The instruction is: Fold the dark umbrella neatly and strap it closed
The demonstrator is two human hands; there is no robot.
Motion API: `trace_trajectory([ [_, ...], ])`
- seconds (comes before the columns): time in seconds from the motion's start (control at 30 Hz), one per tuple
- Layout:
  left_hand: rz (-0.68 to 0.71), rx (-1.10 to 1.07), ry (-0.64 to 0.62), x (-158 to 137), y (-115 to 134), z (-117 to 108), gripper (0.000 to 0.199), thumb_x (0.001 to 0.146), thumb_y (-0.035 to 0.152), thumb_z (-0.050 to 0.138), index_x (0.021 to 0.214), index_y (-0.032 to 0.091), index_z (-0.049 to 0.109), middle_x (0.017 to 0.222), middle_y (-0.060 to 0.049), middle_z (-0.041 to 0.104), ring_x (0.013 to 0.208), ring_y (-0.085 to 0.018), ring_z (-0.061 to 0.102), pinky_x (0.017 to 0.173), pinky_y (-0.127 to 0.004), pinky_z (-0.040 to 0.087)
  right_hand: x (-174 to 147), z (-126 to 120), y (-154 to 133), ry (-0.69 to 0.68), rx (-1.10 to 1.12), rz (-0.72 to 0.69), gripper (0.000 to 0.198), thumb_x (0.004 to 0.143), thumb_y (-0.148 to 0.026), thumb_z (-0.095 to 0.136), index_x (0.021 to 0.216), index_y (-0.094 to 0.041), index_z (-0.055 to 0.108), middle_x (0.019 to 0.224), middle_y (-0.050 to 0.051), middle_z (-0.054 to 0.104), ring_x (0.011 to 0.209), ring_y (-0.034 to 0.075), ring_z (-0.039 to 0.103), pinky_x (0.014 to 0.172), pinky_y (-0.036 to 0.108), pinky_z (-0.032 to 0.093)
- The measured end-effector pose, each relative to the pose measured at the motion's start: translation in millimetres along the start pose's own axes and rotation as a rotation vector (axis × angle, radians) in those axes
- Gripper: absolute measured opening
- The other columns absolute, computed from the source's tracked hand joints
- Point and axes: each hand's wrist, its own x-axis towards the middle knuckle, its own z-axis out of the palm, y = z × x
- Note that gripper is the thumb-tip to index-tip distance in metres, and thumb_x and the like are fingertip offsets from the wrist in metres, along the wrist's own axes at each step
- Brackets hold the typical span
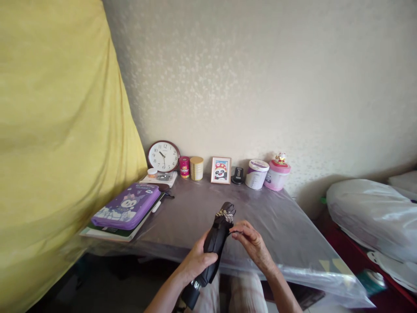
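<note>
A folded black umbrella (216,239) is tilted over the table's front edge, its handle (190,293) toward me and its patterned, ribbed end pointing away. Wrapped round its middle is my left hand (199,259), thumb lying across the fabric. My right hand (250,243) is closed in a pinch at the umbrella's right side, near the far end. Between its thumb and fingers runs a thin dark strap (233,232) that joins the umbrella.
A purple zip case (128,206) lies on books at the left. Along the wall stand a clock (163,156), tins (196,168), a framed panda picture (221,170), a small black device (238,175) and round tubs (257,174). A yellow curtain (65,130) hangs left.
</note>
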Motion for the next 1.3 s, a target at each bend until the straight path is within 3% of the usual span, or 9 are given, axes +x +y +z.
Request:
trace_trajectory([
  [0.17, 0.015, 0.030, -0.007, -3.3, 3.7, -2.5, 0.062, 0.064, 0.016, 0.053, 0.125, 0.021, 0.046, 0.078, 0.001, 0.057, 0.061, -0.012, 0.046, 0.054, -0.021, 0.036, -5.6, -7.3, -1.8, -0.050, 0.020, 0.107, 0.020, 0.084, -0.037, 0.053, 0.088, -0.025, 0.068, 0.084, 0.002, 0.068, 0.082, 0.018, 0.062, 0.081, 0.029, 0.046],
  [0.4, 0.118, 0.189, -0.051, -5.7, 13.1, -10.2, 0.067, 0.064, 0.012, 0.050, 0.130, 0.021, 0.041, 0.093, 0.000, 0.061, 0.083, -0.017, 0.053, 0.078, -0.027, 0.043, -19.0, -16.8, 5.4, 0.068, -0.037, 0.162, 0.021, 0.080, -0.040, 0.056, 0.082, -0.024, 0.069, 0.076, 0.003, 0.069, 0.079, 0.021, 0.062, 0.078, 0.030, 0.047],
  [0.67, 0.116, 0.467, -0.053, 5.2, 0.0, -16.7, 0.080, 0.065, 0.009, 0.047, 0.140, 0.020, 0.024, 0.118, -0.005, 0.058, 0.104, -0.021, 0.053, 0.093, -0.032, 0.038, -8.9, -3.5, -13.6, -0.081, 0.028, 0.022, 0.020, 0.083, -0.037, 0.053, 0.086, -0.025, 0.069, 0.081, 0.004, 0.068, 0.079, 0.019, 0.061, 0.077, 0.030, 0.047],
  [0.9, 0.097, 0.795, -0.039, 6.7, -10.4, -14.7, 0.089, 0.062, 0.006, 0.048, 0.143, 0.019, 0.013, 0.133, -0.011, 0.047, 0.114, -0.025, 0.050, 0.095, -0.032, 0.037, 0.8, 2.9, -15.1, -0.223, -0.101, -0.053, 0.025, 0.088, -0.033, 0.044, 0.094, -0.024, 0.067, 0.086, 0.005, 0.063, 0.078, 0.016, 0.059, 0.073, 0.027, 0.047],
  [1.07, 0.077, 0.916, -0.014, 1.9, -6.2, -9.1, 0.089, 0.062, 0.007, 0.049, 0.143, 0.019, 0.015, 0.130, -0.013, 0.049, 0.109, -0.029, 0.054, 0.090, -0.035, 0.041, 3.4, 2.0, -16.0, -0.247, -0.189, -0.101, 0.027, 0.089, -0.032, 0.043, 0.096, -0.026, 0.068, 0.087, 0.006, 0.059, 0.077, 0.016, 0.057, 0.070, 0.026, 0.047],
  [1.3, 0.045, 0.954, 0.016, -1.7, -3.4, -2.8, 0.085, 0.063, 0.009, 0.051, 0.142, 0.017, 0.019, 0.136, -0.014, 0.043, 0.112, -0.029, 0.051, 0.093, -0.035, 0.038, 4.8, -0.7, -12.8, -0.248, -0.258, -0.132, 0.025, 0.088, -0.031, 0.046, 0.098, -0.028, 0.068, 0.087, 0.004, 0.059, 0.076, 0.015, 0.057, 0.069, 0.025, 0.046],
])
